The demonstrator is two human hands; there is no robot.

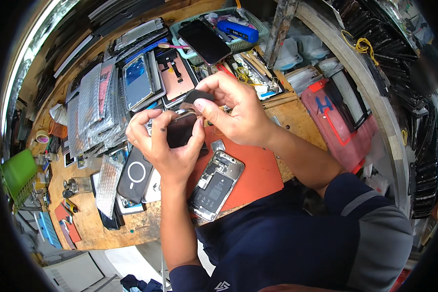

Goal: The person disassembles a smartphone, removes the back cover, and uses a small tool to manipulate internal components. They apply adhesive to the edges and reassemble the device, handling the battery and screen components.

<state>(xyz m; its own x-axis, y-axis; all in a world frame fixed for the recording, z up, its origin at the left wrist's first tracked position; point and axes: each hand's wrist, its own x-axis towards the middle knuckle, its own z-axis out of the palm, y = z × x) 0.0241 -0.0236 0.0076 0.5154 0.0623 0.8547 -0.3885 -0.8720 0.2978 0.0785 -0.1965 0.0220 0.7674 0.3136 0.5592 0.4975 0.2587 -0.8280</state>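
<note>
My left hand (163, 148) is closed around a dark phone screen (181, 132), gripping it by its edges above the work mat. My right hand (241, 109) pinches a thin, dark, partly see-through film (200, 96) between thumb and forefinger, at the screen's upper edge. Whether the film is stuck to the screen there cannot be made out. Below my hands an opened phone (216, 186) lies on the orange mat (260, 170), its battery and boards bare. A small silvery piece (218, 145) is just above that phone.
Left of the mat lies a dark phone case with a white ring (135, 173). Bubble-wrapped screens (95, 100) are stacked behind it. A green basket (263, 36) with a black phone (204, 41) across it stands at the back. A red transparent case (333, 126) lies right, beside a metal post (281, 31).
</note>
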